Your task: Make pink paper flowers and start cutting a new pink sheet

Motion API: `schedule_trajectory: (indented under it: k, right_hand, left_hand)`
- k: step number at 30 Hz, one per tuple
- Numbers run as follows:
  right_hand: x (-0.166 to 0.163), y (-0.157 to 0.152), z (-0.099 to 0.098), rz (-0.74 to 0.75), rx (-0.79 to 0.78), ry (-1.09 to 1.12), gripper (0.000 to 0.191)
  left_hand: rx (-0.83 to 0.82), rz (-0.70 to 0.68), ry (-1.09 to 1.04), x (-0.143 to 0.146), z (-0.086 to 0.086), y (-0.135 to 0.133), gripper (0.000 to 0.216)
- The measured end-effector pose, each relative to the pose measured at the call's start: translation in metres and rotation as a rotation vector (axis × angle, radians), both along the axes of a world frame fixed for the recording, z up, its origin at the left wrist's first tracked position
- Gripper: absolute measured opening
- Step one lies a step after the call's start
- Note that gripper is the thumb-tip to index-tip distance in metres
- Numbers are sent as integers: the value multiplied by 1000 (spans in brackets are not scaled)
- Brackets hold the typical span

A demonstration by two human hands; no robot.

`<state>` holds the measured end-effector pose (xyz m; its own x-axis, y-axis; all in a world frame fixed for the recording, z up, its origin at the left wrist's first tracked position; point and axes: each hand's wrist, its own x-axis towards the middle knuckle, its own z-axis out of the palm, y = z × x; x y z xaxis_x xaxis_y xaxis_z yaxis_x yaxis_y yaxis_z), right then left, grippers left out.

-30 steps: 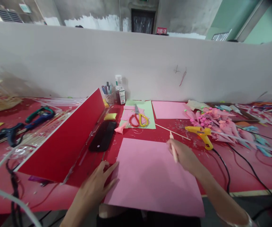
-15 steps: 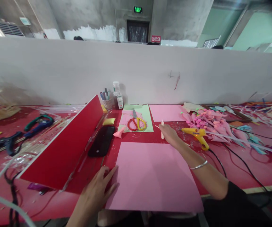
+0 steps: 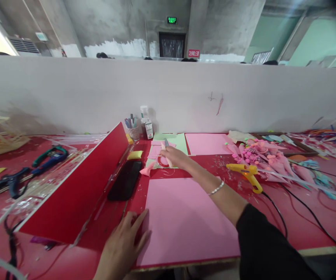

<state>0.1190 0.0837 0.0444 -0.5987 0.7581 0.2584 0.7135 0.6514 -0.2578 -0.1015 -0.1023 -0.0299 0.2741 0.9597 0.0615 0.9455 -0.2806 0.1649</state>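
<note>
My left hand (image 3: 124,241) lies flat with fingers spread on the red table, its fingertips on the left edge of a large pink paper sheet (image 3: 185,225). My right hand (image 3: 175,156) reaches far forward over a green sheet (image 3: 182,140). Its fingers curl down over the scissors (image 3: 166,143), whose blade tip shows above the fingers and whose red handle shows below them. Whether the pale stick is still in that hand is hidden.
A tilted red board (image 3: 77,186) and a black phone (image 3: 125,179) lie left of the pink sheet. A yellow glue gun (image 3: 248,171) with a black cord, a pile of pink paper flowers (image 3: 261,153) and a second pink sheet (image 3: 205,143) lie right. A pen cup (image 3: 133,130) stands by the white partition.
My right hand has moved from the pink sheet's far edge forward and left onto the scissors. The left hand has stayed flat at the sheet's left edge.
</note>
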Motion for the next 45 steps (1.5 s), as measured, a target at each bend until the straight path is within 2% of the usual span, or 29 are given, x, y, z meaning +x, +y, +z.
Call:
schedule_trajectory:
  k: [5, 8, 12, 15, 17, 19, 22, 25, 29, 38, 45]
  right_hand:
    - [-14, 31, -28, 46, -49, 111, 12]
    - [-9, 28, -30, 41, -83, 234, 10]
    - [8, -6, -12, 9, -105, 446, 19]
    - [26, -51, -5, 89, -324, 827, 23]
    - [36, -81, -10, 109, -465, 889, 34]
    - [42, -106, -20, 11, -598, 883, 38]
    - [44, -130, -36, -96, -867, 885, 29]
    - [43, -136, -46, -30, -987, 850, 20]
    - [41, -131, -49, 82, -1185, 812, 28]
    - [29, -109, -47, -8, -1313, 710, 32]
    - [28, -105, -51, 79, -1406, 584, 32]
  left_hand:
    - [19, 37, 5, 1, -4, 0, 43]
    - [-6, 26, 29, 3, -1, 3, 42]
    - [5, 11, 42, 8, 5, 10, 41]
    - [33, -5, 31, 12, 6, 15, 41]
    - [47, -20, 21, 13, 5, 18, 42]
    - [47, -38, 7, 14, 6, 20, 43]
    - [12, -60, -13, 12, 8, 21, 43]
    - [-20, -78, -31, 9, 10, 21, 43]
    - [-22, -96, -44, 8, 10, 21, 44]
    - [-7, -134, -25, 6, 9, 21, 40]
    - [6, -137, -17, 7, 7, 22, 39]
